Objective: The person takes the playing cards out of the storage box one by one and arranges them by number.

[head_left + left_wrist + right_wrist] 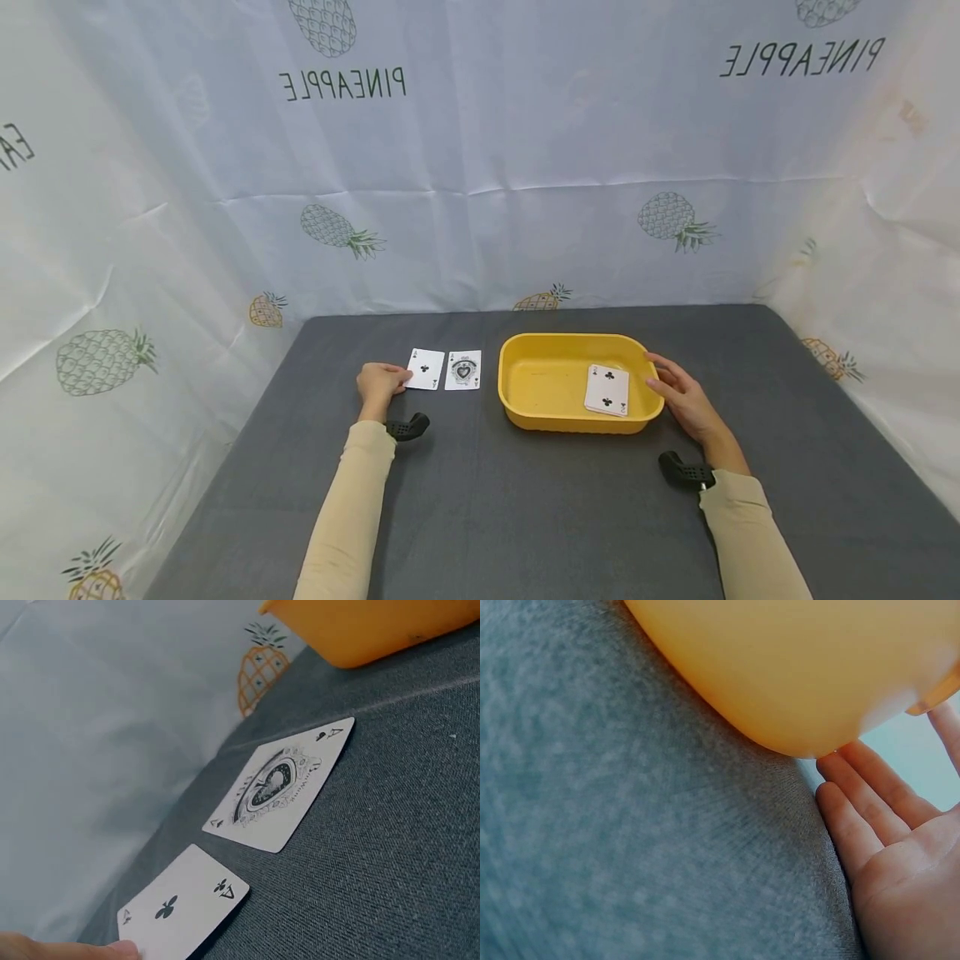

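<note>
My left hand (pixel 381 382) pinches the left edge of an ace of clubs (pixel 426 369), with a fingertip (pixel 124 948) over the card's corner in the left wrist view. Just right of it an ace of spades (pixel 462 370) lies face up on the table. My right hand (pixel 687 403) rests against the right end of a yellow plastic basket (pixel 558 423). Its fingers (pixel 866 814) are straight and spread at the outer wall in the right wrist view. Inside the basket, toward the right, lies a small stack of cards with a two of clubs (pixel 607 389) on top.
A dark grey cloth covers the table (pixel 555 517). White curtains (pixel 465 242) with pineapple prints hang behind the table and along both sides. A black wrist camera (pixel 408 427) sits on the left wrist, and another black camera (pixel 684 472) on the right.
</note>
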Demonstrator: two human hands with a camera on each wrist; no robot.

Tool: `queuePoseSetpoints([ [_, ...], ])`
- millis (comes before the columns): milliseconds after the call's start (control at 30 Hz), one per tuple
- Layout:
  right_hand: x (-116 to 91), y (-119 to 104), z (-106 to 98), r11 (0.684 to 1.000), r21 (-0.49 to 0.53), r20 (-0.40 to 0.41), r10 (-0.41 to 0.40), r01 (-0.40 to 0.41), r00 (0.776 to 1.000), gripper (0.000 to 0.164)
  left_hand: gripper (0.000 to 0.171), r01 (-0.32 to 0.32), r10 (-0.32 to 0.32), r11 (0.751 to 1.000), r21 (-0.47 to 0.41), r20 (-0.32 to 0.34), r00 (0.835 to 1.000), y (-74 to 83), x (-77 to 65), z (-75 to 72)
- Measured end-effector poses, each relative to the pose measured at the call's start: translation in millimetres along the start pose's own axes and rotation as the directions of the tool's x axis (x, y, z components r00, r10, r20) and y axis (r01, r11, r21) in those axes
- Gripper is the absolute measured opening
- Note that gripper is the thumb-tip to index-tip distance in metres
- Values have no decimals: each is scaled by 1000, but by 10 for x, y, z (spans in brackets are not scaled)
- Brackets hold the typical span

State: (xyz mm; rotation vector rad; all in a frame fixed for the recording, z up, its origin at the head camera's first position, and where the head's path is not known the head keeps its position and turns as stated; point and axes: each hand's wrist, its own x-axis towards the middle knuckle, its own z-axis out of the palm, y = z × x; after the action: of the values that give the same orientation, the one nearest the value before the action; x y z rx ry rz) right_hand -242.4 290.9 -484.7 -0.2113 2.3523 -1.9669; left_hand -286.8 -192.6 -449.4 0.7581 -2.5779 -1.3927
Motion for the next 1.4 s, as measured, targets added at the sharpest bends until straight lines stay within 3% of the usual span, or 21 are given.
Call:
queuePoseSetpoints([
  [167,0,-3,-5,1000,7,5,-2,2,1000,57,20,-26,30,991,132,-32,999,-17,-23,-7],
  [333,-7,-10,-3,1000,-14,2,4,-4,1000,58,21,-30,35,992,120,-34,999,-23,-46,-8],
  [567,-9,-13,4,1000,-19,-5,20,-20,1000,59,23,-54,55,998,-24,20,998,60,-107,23],
  [700,-2,-2,2,1000,-24,-9,20,-20,1000,59,25,-58,71,986,-158,77,994,141,-170,66],
  [833,4,4,2,999,-29,-12,19,-19,1000,59,26,-61,93,970,-236,131,987,219,-240,123],
  [967,12,4,3,1000,-25,-10,13,-13,1000,59,27,-50,118,951,-304,212,970,310,-335,183],
  [1133,16,3,2,1000,-20,-10,8,-8,1000,59,30,-5,145,924,-382,337,930,467,-495,260],
  [1400,12,-2,-3,1000,-18,-9,16,-16,1000,58,28,-5,189,921,-390,435,881,693,-723,399],
])
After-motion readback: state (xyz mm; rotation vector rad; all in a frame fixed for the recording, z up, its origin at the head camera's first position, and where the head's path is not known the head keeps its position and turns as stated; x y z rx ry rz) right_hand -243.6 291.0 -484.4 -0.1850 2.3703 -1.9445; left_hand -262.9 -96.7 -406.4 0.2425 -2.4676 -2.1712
